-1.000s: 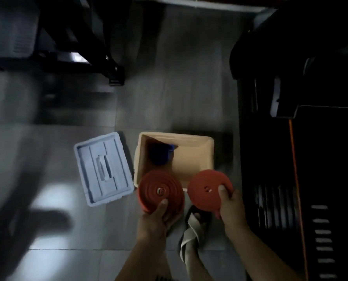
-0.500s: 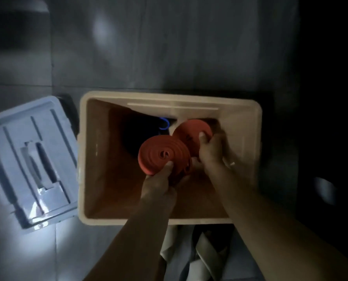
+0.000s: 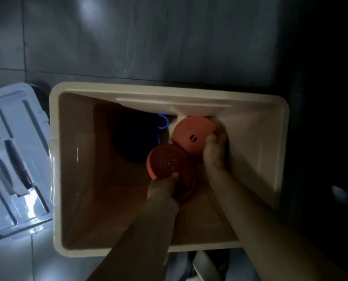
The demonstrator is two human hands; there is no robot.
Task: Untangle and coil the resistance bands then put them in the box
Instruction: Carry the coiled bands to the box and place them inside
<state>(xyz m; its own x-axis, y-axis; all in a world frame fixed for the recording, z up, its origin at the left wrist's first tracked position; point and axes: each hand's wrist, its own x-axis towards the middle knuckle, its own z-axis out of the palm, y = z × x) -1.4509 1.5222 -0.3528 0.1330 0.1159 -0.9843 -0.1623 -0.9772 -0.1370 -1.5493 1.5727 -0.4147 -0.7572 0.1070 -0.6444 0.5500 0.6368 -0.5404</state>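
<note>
A beige plastic box stands open on the floor below me. Both my arms reach down into it. My left hand grips a coiled red resistance band near the box's middle, thumb on its flat face. My right hand holds a second coiled red band against the far right inner corner, thumb on its front. A dark blue coiled band lies in the shadowed far part of the box, left of the red coils.
The box's pale blue lid lies upside-up on the grey tiled floor just left of the box. A sandalled foot shows below the box's near rim. The right side of the view is dark.
Both hands carried the red coils from above the box's near rim down inside it. Since half a second ago the right coil has sunk further toward the far wall.
</note>
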